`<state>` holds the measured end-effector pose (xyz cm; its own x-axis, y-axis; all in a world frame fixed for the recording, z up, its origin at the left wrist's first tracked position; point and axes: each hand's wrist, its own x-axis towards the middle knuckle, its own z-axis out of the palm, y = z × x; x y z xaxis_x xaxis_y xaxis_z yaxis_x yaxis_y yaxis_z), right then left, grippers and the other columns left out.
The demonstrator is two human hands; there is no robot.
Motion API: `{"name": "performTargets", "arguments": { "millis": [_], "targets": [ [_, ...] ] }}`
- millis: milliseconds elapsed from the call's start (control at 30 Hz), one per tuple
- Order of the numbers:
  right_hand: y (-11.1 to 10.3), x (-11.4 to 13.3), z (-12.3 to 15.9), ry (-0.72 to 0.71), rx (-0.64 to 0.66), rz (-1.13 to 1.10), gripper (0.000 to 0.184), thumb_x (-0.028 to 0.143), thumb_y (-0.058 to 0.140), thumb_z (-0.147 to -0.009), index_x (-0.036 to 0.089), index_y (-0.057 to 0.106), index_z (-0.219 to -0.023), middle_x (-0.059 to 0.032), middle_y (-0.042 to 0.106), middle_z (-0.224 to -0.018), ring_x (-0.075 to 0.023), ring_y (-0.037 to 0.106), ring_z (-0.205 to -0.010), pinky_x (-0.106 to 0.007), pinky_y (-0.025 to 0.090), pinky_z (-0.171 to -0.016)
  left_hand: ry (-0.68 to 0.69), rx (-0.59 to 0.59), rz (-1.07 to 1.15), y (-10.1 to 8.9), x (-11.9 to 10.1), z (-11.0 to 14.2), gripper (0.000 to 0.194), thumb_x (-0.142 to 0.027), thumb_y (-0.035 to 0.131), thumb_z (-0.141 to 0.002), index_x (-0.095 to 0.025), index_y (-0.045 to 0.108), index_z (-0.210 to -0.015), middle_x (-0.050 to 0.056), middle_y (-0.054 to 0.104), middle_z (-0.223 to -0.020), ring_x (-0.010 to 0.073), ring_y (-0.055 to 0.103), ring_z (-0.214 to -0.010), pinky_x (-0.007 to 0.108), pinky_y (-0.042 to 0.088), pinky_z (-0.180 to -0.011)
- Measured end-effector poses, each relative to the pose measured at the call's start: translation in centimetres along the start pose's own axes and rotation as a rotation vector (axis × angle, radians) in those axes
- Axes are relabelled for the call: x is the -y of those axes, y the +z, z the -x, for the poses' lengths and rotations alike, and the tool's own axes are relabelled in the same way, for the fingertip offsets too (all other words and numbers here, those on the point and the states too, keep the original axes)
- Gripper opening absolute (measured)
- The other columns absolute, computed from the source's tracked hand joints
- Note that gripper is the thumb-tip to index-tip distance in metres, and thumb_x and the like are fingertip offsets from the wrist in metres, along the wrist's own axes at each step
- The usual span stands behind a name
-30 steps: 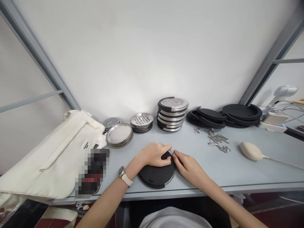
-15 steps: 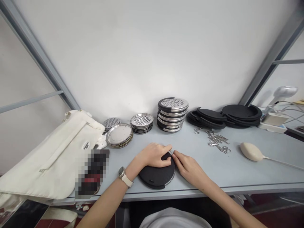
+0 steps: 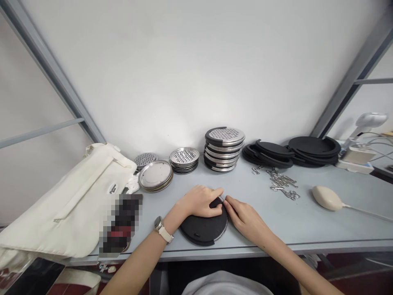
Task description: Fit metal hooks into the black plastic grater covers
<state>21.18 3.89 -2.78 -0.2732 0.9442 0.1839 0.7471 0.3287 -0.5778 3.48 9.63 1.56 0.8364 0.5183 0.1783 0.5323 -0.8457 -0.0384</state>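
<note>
A round black disc (image 3: 204, 229) with a thin metal edge lies flat near the front of the table. Over its upper part is my left hand (image 3: 201, 200), gripping the disc with thumb and index finger spread around its far right side. My right hand (image 3: 242, 213) pinches at the disc's upper right rim, its fingertips pressed together. Between the two hands a sliver of shiny metal shows; whether it is the rim or a separate small part, I cannot tell. Behind the hands stands a stack of black-and-silver round graters (image 3: 225, 147).
Along the wall are grater plates (image 3: 184, 157), plain metal discs (image 3: 155, 174) and black round bases (image 3: 313, 149). Loose metal clips (image 3: 282, 182) lie at right, near a cream corded device (image 3: 327, 198). A white bag (image 3: 70, 200) covers the left end, beside a blurred-out dark item (image 3: 121, 223).
</note>
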Motion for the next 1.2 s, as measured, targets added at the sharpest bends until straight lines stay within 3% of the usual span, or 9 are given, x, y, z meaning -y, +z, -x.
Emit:
{"name": "performTargets", "arguments": {
  "millis": [1200],
  "targets": [
    [0.08, 0.34, 0.11, -0.021, -0.044, 0.024, 0.025, 0.029, 0.026, -0.096, 0.023, 0.043, -0.078, -0.0028, 0.062, -0.073, -0.0184, 0.059, -0.063, -0.029, 0.037, -0.060, -0.021, -0.005, 0.017, 0.06, -0.09, 0.14, 0.018, -0.037, 0.050, -0.083, -0.021, 0.046, -0.090, 0.001, 0.063, -0.072, 0.0188, 0.061, -0.063, 0.028, 0.031, -0.052]
  ]
}}
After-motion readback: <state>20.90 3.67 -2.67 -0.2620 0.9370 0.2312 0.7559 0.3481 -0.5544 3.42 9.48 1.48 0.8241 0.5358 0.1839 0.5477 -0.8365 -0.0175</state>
